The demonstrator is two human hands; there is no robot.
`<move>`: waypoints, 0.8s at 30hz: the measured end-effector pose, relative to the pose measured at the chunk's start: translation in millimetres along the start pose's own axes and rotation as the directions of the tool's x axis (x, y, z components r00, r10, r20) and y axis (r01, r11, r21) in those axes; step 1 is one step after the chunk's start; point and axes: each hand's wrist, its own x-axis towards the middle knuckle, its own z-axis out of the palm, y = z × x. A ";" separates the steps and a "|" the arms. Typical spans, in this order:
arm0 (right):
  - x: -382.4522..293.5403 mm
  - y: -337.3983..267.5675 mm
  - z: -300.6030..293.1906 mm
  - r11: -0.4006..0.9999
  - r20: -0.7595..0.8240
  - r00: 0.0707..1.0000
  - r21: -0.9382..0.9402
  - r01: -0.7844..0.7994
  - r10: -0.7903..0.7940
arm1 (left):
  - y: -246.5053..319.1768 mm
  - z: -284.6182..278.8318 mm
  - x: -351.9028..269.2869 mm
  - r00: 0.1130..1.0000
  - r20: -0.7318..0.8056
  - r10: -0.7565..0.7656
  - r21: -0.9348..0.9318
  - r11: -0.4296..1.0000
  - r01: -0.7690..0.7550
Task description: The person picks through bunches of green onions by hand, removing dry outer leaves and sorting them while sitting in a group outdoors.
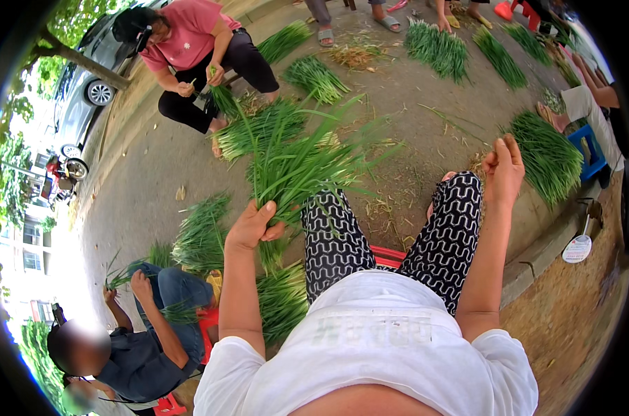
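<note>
My left hand point(256, 224) is closed around a bunch of long green leafy stalks point(304, 166), which look like Chinese chives. Their leaves fan out over my left knee and the ground. Off to the right, past my other knee, my right hand point(503, 169) is raised with its fingertips close together. A single thin green stalk point(455, 124) lies or hangs just left of those fingertips; whether they pinch it cannot be made out. More chives point(283, 299) lie beside my left thigh, and another pile point(546, 156) is on the ground beyond my right hand.
Several chive piles point(202, 231) lie on the pavement among plant scraps point(353, 54). A person in a pink shirt point(195, 36) sits ahead at left; another in dark clothes point(148, 343) sits at lower left. A blue stool point(586, 151) and a concrete kerb point(541, 260) are at right.
</note>
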 end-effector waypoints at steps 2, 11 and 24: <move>1.5 8.0 -7.7 0.976 0.132 0.991 -0.217 0.012 0.017 | 0.0 -3.8 -0.1 0.999 0.029 0.028 0.052 0.998 -0.029; -37.5 42.6 30.0 0.936 0.588 0.781 -0.352 0.011 0.212 | 0.3 -2.9 -0.2 0.995 0.039 0.095 0.062 0.993 -0.097; -51.9 50.4 65.9 0.925 0.651 0.663 -0.182 -0.335 0.368 | 0.1 -1.4 -3.2 0.997 0.071 0.025 -0.022 0.999 -0.024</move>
